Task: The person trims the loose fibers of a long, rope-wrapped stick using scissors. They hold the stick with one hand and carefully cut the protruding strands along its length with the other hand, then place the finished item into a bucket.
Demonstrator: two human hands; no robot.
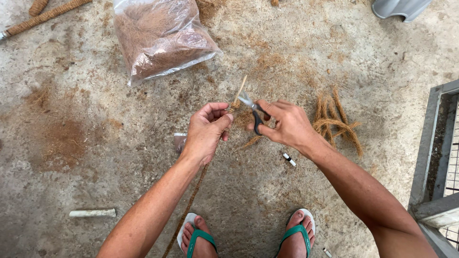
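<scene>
Two hands meet at frame centre: left hand (206, 129) pinches the fibre-wrapped stick (233, 106) near its bare tip, right hand (286, 123) grips scissors (252, 111), blades parted beside the tip.

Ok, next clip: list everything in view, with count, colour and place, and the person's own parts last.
fibre-wrapped stick: one, brown with a pale bare tip, held at centre
scissors: one pair, black handles, at the stick's tip
plastic bag of fibre: one, clear with brown filling, top centre
loose rope pieces: a bundle, brown, on the floor at right
wrapped poles: two, brown, top left
pale short tube: one, whitish, lower left
small marker-like object: one, white and black, floor centre
grey plastic object: one, top right
metal frame: one, grey, right edge
sandals: two, green straps, bottom
left hand: grips the stick
right hand: holds the scissors
</scene>
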